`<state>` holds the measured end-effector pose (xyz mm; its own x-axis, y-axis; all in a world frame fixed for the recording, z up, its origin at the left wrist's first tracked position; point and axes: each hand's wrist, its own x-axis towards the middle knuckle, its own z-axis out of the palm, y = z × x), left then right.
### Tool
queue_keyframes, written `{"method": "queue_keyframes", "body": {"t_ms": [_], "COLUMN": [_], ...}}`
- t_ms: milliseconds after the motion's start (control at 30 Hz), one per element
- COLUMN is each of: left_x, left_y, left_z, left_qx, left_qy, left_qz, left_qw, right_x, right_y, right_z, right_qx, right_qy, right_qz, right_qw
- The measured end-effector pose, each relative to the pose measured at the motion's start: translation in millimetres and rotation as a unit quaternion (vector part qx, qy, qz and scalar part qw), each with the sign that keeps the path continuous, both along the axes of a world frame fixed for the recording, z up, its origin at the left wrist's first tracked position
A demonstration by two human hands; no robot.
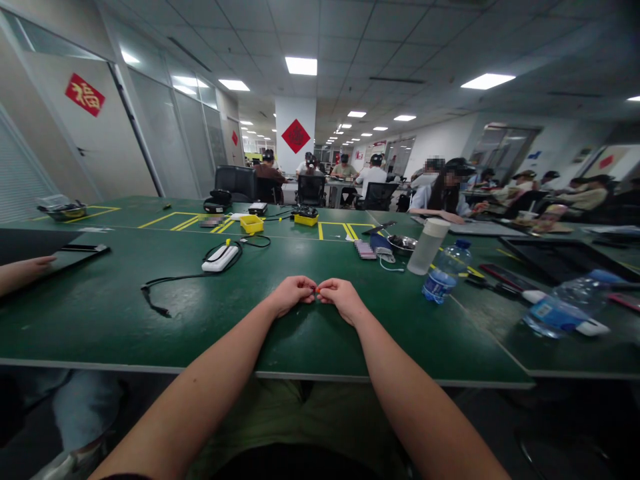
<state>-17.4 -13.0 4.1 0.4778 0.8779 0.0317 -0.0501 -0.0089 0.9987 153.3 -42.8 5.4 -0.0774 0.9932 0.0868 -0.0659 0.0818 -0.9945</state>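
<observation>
Both of my hands meet over the green table (210, 333), their fingertips almost touching. A pinch of thumb and fingers closes my left hand (293, 295) on something small and dark, too little of it showing to name. Opposite it, my right hand (340, 298) pinches a tiny orange-red piece (318, 291). Whether the two bits are joined I cannot tell. Fingers cover most of both.
A white power bank (221, 259) with a black cable (175, 280) lies to the left. Rightward stand a frosted bottle (429, 247) and a water bottle (447, 272); another bottle (567, 307) lies tilted. Yellow trays (251, 224) sit farther back. Another person's hand (25, 272) rests at far left.
</observation>
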Motion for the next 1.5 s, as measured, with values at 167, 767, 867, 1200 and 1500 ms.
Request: {"method": "queue_keyframes", "body": {"t_ms": [167,767,867,1200,1500], "left_x": [-0.3,0.8,0.4,0.2,0.3], "left_y": [2.0,-1.1,0.7,-6.0,-4.7], "left_z": [0.1,3.2,1.5,7.8,5.0], "left_qx": [-0.019,0.008,-0.002,0.009,0.021], "left_qy": [0.006,0.015,0.004,0.008,-0.007], "left_qz": [0.001,-0.006,-0.007,0.004,-0.012], "left_qw": [1.0,1.0,1.0,1.0,1.0], "right_x": [-0.1,-2.1,-1.5,-0.8,-0.8], "right_y": [-1.6,1.0,1.4,1.6,-0.7], "right_z": [1.6,0.2,0.2,-0.2,1.2], "right_qx": [0.003,-0.022,-0.02,-0.024,-0.007], "right_qy": [0.004,0.03,0.035,0.041,0.022], "right_qz": [0.004,-0.011,-0.011,0.002,0.01], "right_qw": [1.0,0.999,0.999,0.999,1.0]}}
